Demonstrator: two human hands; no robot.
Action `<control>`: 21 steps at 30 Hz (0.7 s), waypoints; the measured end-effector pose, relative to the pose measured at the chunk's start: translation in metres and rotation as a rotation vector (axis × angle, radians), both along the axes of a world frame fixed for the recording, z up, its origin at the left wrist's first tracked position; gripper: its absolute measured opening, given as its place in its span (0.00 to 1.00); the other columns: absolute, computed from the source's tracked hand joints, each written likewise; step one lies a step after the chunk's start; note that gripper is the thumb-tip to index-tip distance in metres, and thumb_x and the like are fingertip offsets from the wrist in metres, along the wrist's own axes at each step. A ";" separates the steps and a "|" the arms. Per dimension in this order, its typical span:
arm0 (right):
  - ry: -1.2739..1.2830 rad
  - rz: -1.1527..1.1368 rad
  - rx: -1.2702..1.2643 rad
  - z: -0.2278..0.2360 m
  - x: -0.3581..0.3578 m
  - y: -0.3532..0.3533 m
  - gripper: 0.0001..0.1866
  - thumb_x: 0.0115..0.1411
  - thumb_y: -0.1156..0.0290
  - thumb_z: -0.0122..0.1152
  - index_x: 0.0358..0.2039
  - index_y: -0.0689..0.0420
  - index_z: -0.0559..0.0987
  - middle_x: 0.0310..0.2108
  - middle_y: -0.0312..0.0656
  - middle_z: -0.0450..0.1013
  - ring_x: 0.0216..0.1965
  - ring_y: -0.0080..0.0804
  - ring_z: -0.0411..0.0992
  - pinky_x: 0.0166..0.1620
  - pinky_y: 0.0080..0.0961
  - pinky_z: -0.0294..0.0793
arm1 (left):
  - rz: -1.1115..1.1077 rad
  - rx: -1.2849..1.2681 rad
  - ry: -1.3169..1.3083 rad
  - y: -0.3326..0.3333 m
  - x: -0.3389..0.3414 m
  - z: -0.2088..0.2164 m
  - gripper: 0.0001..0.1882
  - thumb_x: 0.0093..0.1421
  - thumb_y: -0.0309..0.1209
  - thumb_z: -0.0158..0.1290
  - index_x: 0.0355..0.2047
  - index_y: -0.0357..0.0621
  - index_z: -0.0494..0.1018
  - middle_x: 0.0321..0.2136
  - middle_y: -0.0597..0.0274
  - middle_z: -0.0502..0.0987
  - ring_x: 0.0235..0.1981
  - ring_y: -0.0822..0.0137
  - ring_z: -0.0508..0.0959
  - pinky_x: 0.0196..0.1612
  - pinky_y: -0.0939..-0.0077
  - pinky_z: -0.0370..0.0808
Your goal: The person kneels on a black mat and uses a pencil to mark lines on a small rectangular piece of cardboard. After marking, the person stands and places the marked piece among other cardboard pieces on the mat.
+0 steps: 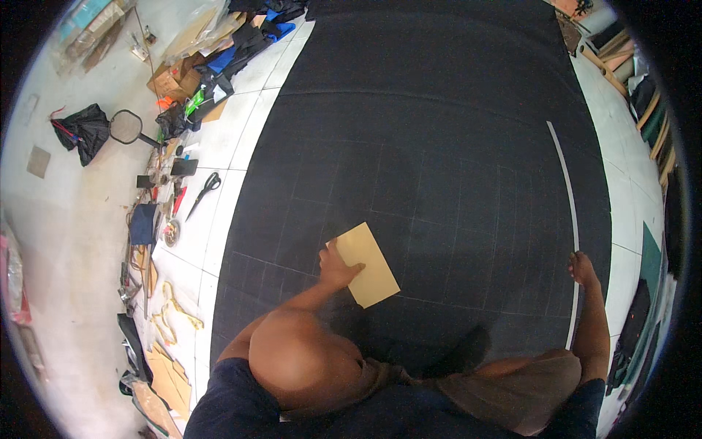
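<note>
A large black cloth (424,175) is spread in front of me, marked with faint pale lines that form rectangles. My left hand (338,268) grips a tan rectangular card (365,267) at its left side, thumb on top and fingers round the edge. The card is tilted over the cloth and covers some of the lines. Over to the right, my right hand (583,269) is closed on a long, thin, pale ruler (564,175) lying lengthwise near the cloth's right edge. Finger detail there is small.
Black-handled scissors (205,194) lie on the white tiled floor (207,245) left of the cloth. Beyond them are a small bowl (171,233), a yellow tape measure (170,311) and tan card pieces (170,380). Rolls and boards line the right side.
</note>
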State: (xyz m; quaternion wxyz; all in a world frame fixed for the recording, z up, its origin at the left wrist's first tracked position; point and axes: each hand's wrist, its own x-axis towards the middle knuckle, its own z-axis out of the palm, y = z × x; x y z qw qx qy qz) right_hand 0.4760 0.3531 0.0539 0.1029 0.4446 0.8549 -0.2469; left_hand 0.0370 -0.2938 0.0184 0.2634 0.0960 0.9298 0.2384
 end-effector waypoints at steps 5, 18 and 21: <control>0.207 -0.495 -0.235 -0.008 0.033 0.025 0.15 0.73 0.55 0.49 0.39 0.54 0.74 0.25 0.35 0.72 0.18 0.27 0.67 0.20 0.28 0.68 | -0.027 -0.060 -0.011 0.002 -0.001 0.005 0.58 0.50 0.44 0.71 0.73 0.50 0.46 0.61 0.43 0.61 0.61 0.41 0.68 0.64 0.47 0.68; 0.053 -0.441 -0.045 0.007 0.068 -0.001 0.15 0.74 0.57 0.46 0.44 0.53 0.76 0.30 0.33 0.73 0.25 0.23 0.69 0.25 0.26 0.71 | -0.512 -0.048 0.371 -0.025 -0.032 -0.005 0.45 0.52 0.42 0.71 0.68 0.49 0.65 0.72 0.38 0.51 0.72 0.36 0.53 0.71 0.48 0.58; 0.132 -0.607 -0.265 0.010 0.001 -0.037 0.15 0.73 0.57 0.47 0.44 0.54 0.76 0.29 0.34 0.74 0.25 0.24 0.70 0.24 0.26 0.68 | -0.505 -0.028 0.326 -0.051 -0.045 -0.001 0.44 0.52 0.41 0.72 0.67 0.47 0.67 0.71 0.36 0.53 0.72 0.36 0.53 0.72 0.47 0.56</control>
